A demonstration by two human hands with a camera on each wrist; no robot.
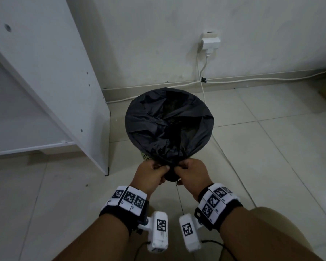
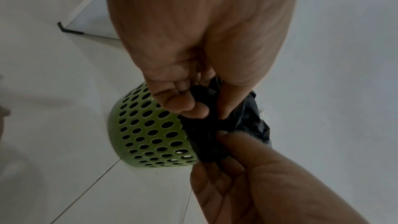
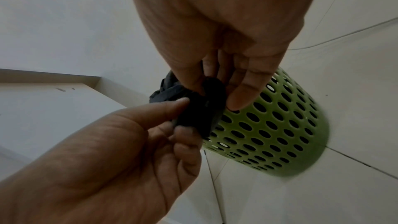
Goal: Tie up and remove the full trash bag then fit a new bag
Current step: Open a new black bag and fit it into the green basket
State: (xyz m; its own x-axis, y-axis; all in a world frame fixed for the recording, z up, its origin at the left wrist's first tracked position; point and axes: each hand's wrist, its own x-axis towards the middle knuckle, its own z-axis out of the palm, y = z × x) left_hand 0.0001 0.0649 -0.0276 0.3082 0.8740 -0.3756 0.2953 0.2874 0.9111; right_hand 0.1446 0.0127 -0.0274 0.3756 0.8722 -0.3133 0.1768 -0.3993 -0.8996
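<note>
One black trash bag (image 1: 169, 121) lay stretched over the green perforated bin (image 2: 148, 129) on the tiled floor (image 1: 271, 147). Both the left hand (image 1: 149, 175) and right hand (image 1: 191, 175) pinched its gathered near edge, fingers curled, beside a white cabinet (image 1: 45, 81).

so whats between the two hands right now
A bunched fold of the black trash bag, pinched by the left hand and right hand at the green basket rim; clearest in both wrist views.
</note>
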